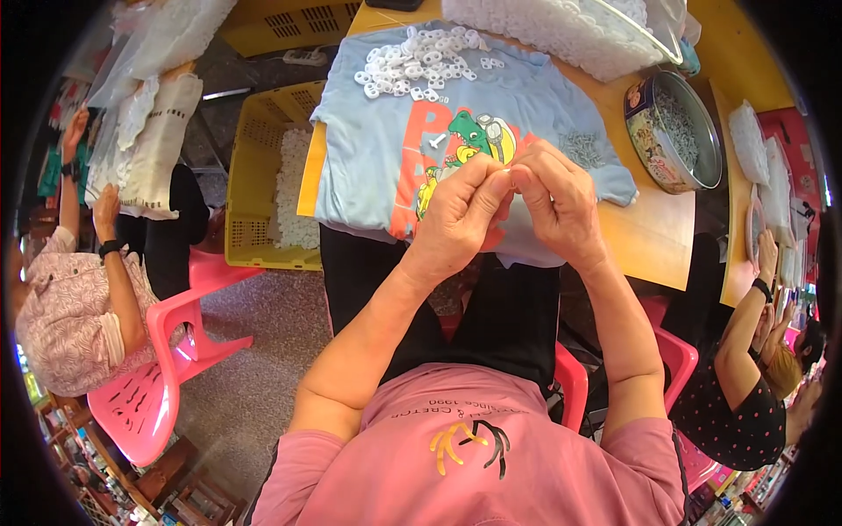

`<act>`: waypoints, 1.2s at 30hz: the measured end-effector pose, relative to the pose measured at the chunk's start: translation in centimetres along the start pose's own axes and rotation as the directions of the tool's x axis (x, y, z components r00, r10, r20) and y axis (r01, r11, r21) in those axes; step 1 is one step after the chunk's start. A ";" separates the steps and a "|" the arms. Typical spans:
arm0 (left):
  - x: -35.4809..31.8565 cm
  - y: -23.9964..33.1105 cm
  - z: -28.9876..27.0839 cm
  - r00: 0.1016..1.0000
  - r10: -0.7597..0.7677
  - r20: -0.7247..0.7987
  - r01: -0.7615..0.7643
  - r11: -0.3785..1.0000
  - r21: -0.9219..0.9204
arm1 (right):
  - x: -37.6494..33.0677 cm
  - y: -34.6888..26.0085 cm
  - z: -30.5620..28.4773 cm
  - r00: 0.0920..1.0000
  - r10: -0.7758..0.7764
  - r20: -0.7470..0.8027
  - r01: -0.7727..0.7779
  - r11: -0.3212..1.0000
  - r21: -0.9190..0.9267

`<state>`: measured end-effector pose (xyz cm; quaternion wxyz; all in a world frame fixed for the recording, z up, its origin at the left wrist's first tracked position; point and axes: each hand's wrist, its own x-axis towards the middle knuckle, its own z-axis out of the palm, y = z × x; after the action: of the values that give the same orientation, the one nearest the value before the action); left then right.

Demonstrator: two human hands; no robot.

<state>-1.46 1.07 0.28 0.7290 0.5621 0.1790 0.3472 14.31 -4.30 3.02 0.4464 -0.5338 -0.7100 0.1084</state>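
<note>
The left hand (pixel 458 209) and right hand (pixel 558 203) meet over a blue shirt (pixel 360 167), fingertips pinched around a small, mostly hidden piece (pixel 510 172); white plastic parts (pixel 423 60) lie heaped beyond.

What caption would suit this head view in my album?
Fingers meet above a printed blue cloth, white parts heaped beyond, a tin of metal pieces at right.

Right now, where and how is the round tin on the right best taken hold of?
Probably by the outer wall of the tin, a palm on either side, coming from the seated person's side. The wall is round with no visible handle, and the open top shows loose metal pieces, so keeping it level seems wise.
</note>
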 end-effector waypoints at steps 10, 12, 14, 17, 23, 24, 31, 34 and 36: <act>0.3 -0.6 0.9 0.987 0.029 -0.156 -0.035 0.999 -0.040 | 1.3 -0.2 -0.1 0.991 0.116 0.063 -0.113 0.992 -0.055; 0.0 -0.8 1.1 0.974 0.052 -0.220 -0.071 0.994 -0.080 | 3.2 0.1 -0.5 0.988 0.138 0.070 -0.139 0.990 0.011; -0.1 -1.0 1.3 0.963 0.095 -0.251 -0.114 0.992 -0.062 | 5.4 0.5 -0.7 0.983 0.165 0.078 -0.171 0.983 0.065; -0.3 -0.9 1.4 0.959 0.118 -0.256 -0.124 0.992 -0.007 | 9.0 2.0 1.1 0.987 0.159 0.020 -0.157 0.984 -0.079; -0.5 -0.8 1.3 0.964 0.126 -0.235 -0.136 0.990 -0.024 | 12.0 5.9 4.9 0.991 -0.022 0.133 0.066 0.939 -0.337; -0.5 -0.7 1.3 0.967 0.113 -0.229 -0.125 0.991 -0.037 | 12.1 6.3 5.0 0.984 -0.058 0.171 0.127 0.895 -0.427; -0.3 -1.3 1.4 0.963 0.138 -0.230 -0.158 0.985 -0.071 | 10.4 5.6 4.0 0.996 0.027 0.089 -0.007 0.976 -0.215; -0.4 -1.3 1.2 0.962 0.143 -0.233 -0.159 0.986 -0.050 | 8.7 3.7 2.8 0.947 0.320 0.012 -0.319 0.947 -0.047; -0.3 -1.2 1.2 0.967 0.132 -0.218 -0.143 0.989 -0.034 | 7.6 3.8 2.1 0.968 0.252 0.001 -0.251 0.962 -0.112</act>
<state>-0.50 -0.12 -0.48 0.6934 0.5140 0.2087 0.4598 15.02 4.43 3.32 0.3933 -0.6426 -0.6448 0.1289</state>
